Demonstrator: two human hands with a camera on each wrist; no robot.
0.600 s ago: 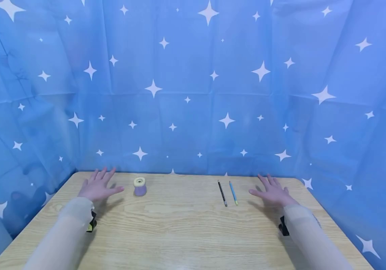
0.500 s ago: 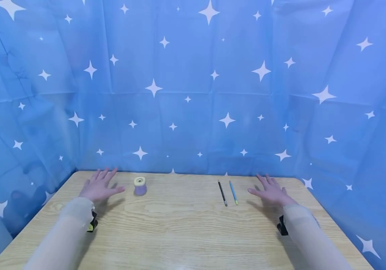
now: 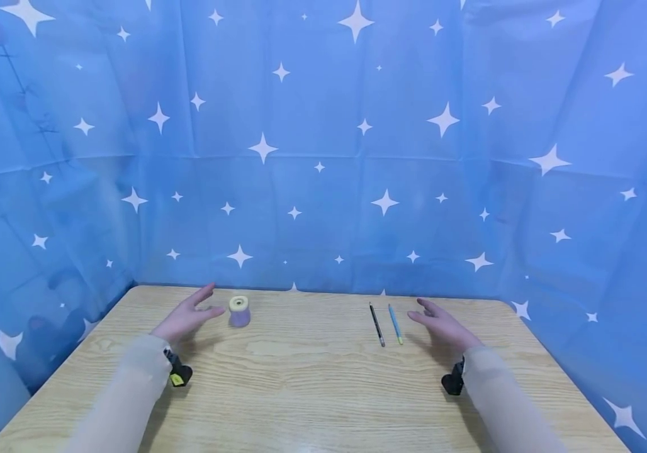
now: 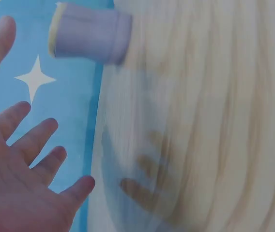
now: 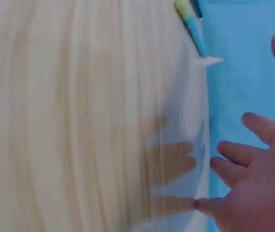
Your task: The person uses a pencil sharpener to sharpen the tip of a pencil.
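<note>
Fingers [image 4: 38, 137] of the left hand [image 3: 183, 319] were held apart, with nothing gripped; their shadow was cast on the wood-grain surface [image 3: 301, 390], and no contact was seen. Just to the right of that thumb, the purple canister [image 3: 239, 317] with its cream top [image 3: 239, 302] was stood upright near the back edge, untouched. It was judged that the canister could be tipped, or pushed toward that edge, if the thumb were swung inward, since little room was left between them.

Well to the right of it, the black pencil [image 3: 377, 325] and the blue pencil [image 3: 395, 325] were laid side by side without touching, the blue one's yellow-green end being turned toward the person. Whether they were round or faceted could not be told; if round, it was judged, they might be set rolling by a sideways brush, and one might be knocked into the other because they were laid so close.

At the far right, the fingers of the right hand [image 3: 442, 324] were also parted and empty, the thumb being held near the blue pencil but clear of it, so an accidental nudge was thought possible.

Counted from left to right: one canister, two pencils (one black, one blue), and, at either side, two hands.
</note>
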